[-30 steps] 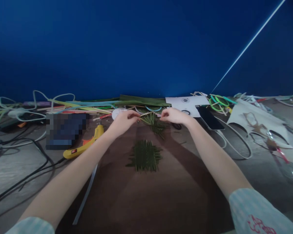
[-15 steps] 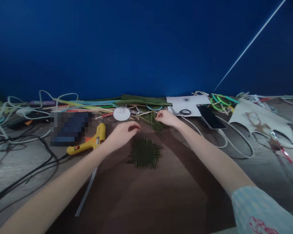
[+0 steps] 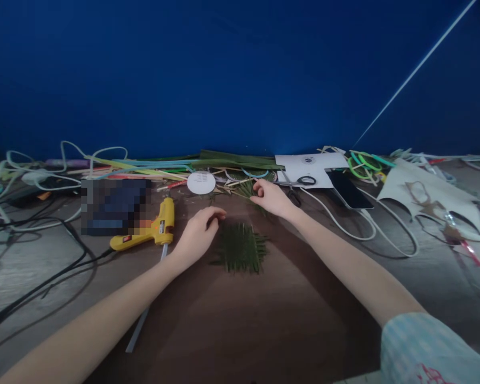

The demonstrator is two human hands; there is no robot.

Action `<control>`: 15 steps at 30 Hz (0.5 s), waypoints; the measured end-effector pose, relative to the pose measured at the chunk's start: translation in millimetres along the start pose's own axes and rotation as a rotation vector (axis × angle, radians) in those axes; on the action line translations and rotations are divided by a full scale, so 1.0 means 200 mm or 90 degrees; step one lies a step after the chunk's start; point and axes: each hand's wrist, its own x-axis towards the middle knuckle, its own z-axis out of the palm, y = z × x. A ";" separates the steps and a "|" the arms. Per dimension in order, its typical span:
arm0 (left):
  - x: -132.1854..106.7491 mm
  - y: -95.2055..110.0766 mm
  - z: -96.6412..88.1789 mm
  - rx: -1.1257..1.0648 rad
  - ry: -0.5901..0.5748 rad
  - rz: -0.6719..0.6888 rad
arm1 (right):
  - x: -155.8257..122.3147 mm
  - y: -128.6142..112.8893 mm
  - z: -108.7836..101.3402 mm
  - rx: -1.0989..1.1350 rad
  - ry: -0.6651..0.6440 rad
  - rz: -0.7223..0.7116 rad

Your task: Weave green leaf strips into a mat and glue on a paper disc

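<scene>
A small woven mat of dark green leaf strips lies flat on the brown board in front of me. At its upper left edge hovers my left hand, fingers curved and thumb apart, with nothing visible between them. My right hand is beyond the mat, over a small heap of loose green strips. Its fingers are curled together, and whether a strip is between them cannot be seen. Just behind that hand, black-handled scissors lie partly on white paper.
A yellow glue gun with a clear glue stick lies left of my left hand. Behind are a white round card and long green leaves. A phone with a white cable lies right, cut paper farther right. Cables tangle at left.
My left hand has drawn back slightly from the mat. My right hand has shifted a little left over the strips, and more of the scissors shows behind it. The view has tilted slightly.
</scene>
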 end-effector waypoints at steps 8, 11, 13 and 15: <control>-0.01 0.00 -0.01 -0.013 0.010 0.006 | -0.01 0.03 -0.07 0.087 0.014 -0.033; -0.01 -0.01 0.00 -0.018 0.007 0.010 | 0.00 0.07 -0.08 0.077 0.044 0.031; -0.01 -0.01 0.00 -0.019 0.005 0.010 | 0.00 0.08 -0.06 0.067 0.024 0.050; -0.01 -0.01 0.00 -0.018 0.007 0.012 | 0.00 0.08 -0.03 0.057 0.007 0.058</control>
